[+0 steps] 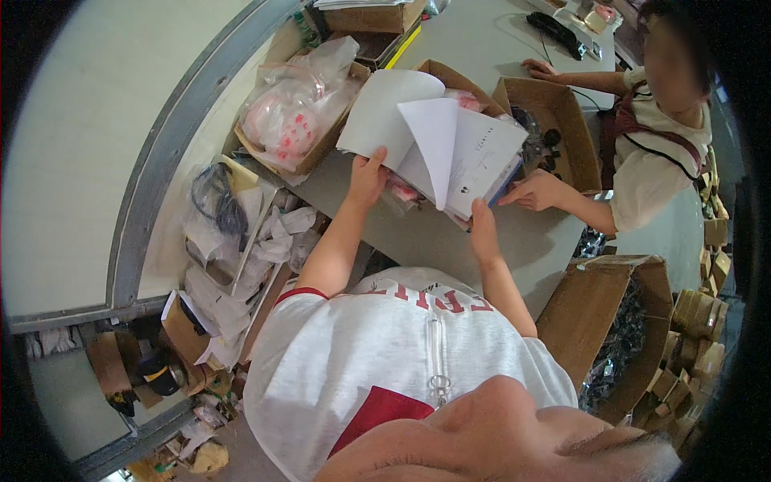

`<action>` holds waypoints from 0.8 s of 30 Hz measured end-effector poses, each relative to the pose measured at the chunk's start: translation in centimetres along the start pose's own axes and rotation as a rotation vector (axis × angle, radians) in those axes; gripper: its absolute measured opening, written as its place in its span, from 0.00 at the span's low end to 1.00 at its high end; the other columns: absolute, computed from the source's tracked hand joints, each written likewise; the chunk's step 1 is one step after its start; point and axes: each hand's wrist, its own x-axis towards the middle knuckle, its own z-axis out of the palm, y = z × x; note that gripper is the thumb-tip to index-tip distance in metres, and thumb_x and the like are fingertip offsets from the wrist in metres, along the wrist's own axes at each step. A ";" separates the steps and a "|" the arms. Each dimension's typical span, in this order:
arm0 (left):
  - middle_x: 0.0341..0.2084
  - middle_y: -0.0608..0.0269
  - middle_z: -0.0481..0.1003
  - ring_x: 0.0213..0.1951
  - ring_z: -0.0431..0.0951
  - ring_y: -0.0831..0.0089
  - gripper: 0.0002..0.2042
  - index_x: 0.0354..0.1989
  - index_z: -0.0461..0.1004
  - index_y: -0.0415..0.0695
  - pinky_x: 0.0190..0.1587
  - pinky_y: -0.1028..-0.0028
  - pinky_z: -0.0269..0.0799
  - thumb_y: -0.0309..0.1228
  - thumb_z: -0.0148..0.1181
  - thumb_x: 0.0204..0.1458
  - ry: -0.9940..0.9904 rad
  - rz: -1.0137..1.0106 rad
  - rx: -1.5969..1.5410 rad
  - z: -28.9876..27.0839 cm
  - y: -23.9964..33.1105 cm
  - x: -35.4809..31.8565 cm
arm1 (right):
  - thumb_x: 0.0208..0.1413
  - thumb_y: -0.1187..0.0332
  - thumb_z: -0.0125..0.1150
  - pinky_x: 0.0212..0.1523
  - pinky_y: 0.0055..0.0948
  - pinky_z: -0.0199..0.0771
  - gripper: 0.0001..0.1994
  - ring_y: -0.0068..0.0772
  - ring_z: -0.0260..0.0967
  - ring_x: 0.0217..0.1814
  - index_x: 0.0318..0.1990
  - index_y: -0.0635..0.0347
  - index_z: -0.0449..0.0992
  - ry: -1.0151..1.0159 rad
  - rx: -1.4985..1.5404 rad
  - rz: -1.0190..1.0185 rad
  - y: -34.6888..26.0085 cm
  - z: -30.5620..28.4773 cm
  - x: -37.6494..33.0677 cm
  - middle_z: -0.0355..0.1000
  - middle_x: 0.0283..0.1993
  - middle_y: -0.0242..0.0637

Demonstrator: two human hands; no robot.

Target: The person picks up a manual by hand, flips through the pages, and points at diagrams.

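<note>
Between left hand [369, 177] and right hand [484, 229] (each grip pinching an edge) spreads a paper stack [491, 153].

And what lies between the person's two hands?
In the head view, a stack of papers with a curled white sheet spans from the left hand to the right hand.

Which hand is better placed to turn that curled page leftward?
Likely the left hand: it holds the turned-back sheet beside the curled page, while the right hand grips the paper stack at its lower edge.
</note>
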 end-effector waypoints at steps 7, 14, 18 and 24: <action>0.53 0.55 0.66 0.53 0.67 0.65 0.19 0.55 0.60 0.36 0.57 0.62 0.62 0.25 0.51 0.55 -0.069 0.045 -0.194 -2.4 -1.3 0.6 | 0.61 0.60 0.48 0.50 0.24 0.64 0.20 0.25 0.65 0.49 0.52 0.68 0.67 0.046 -0.213 -0.039 -0.9 0.6 -0.5 0.68 0.49 0.35; 0.53 0.56 0.66 0.54 0.67 0.64 0.19 0.55 0.61 0.36 0.57 0.63 0.62 0.25 0.51 0.55 -0.101 0.058 -0.127 -2.3 -1.6 0.8 | 0.61 0.54 0.47 0.50 0.24 0.61 0.24 0.25 0.63 0.49 0.51 0.68 0.67 0.083 -0.136 0.134 -0.1 -0.4 -0.5 0.68 0.49 0.35; 0.54 0.57 0.65 0.55 0.66 0.65 0.21 0.56 0.59 0.37 0.58 0.64 0.62 0.25 0.54 0.54 -0.047 0.060 -0.100 -1.1 -1.1 0.4 | 0.58 0.52 0.50 0.52 0.26 0.60 0.27 0.26 0.62 0.51 0.53 0.70 0.65 0.019 -0.070 0.011 -0.9 0.1 -0.7 0.67 0.51 0.36; 0.52 0.59 0.67 0.53 0.67 0.67 0.21 0.55 0.62 0.38 0.55 0.67 0.63 0.22 0.56 0.52 -0.044 0.112 -0.044 -0.9 -1.4 0.5 | 0.56 0.58 0.55 0.55 0.28 0.59 0.26 0.30 0.63 0.52 0.54 0.71 0.63 0.001 -0.228 -0.037 -2.4 1.5 -0.7 0.68 0.51 0.40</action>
